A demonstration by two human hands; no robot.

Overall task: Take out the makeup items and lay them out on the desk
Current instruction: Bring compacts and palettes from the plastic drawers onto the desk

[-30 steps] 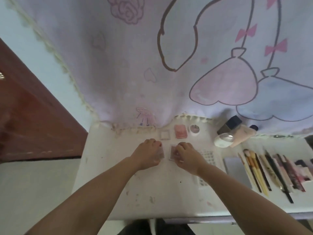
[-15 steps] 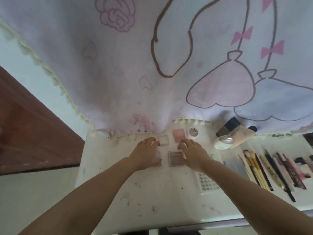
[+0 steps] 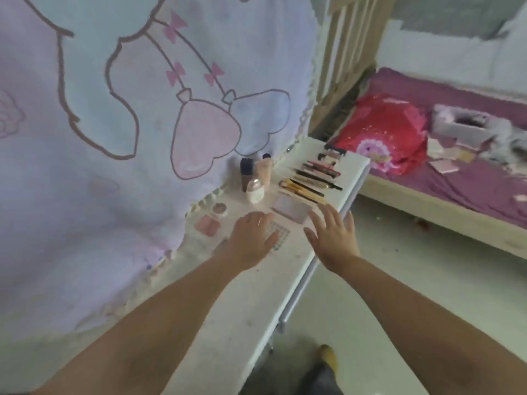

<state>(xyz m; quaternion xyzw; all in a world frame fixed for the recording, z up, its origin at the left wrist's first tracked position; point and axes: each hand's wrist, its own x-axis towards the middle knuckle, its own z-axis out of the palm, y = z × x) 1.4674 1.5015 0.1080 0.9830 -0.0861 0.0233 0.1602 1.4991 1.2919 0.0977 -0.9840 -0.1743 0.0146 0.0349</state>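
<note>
My left hand (image 3: pixel 251 238) hovers flat and empty over the white desk (image 3: pixel 233 303), partly covering a dotted sheet (image 3: pixel 278 236). My right hand (image 3: pixel 333 235) is spread open above the desk's front edge, holding nothing. On the desk lie a pink compact (image 3: pixel 207 223), a small round pot (image 3: pixel 219 208), a grey palette (image 3: pixel 291 208), a white jar (image 3: pixel 255 192), two bottles (image 3: pixel 246 173) and a row of brushes and pencils (image 3: pixel 310 181). On the bed a fluffy grey makeup bag (image 3: pixel 462 125) stands open, with loose items (image 3: pixel 443 163) around it.
A cartoon-print curtain (image 3: pixel 142 109) hangs behind the desk. To the right stands a bed with a purple sheet (image 3: pixel 456 189), a red pillow (image 3: pixel 382 132) and a wooden headboard (image 3: pixel 342 52). Pale floor (image 3: pixel 385 280) lies between desk and bed.
Both hands let go of the small compacts and lifted open. The view swung to the right, bringing the bed and the makeup bag into sight.
</note>
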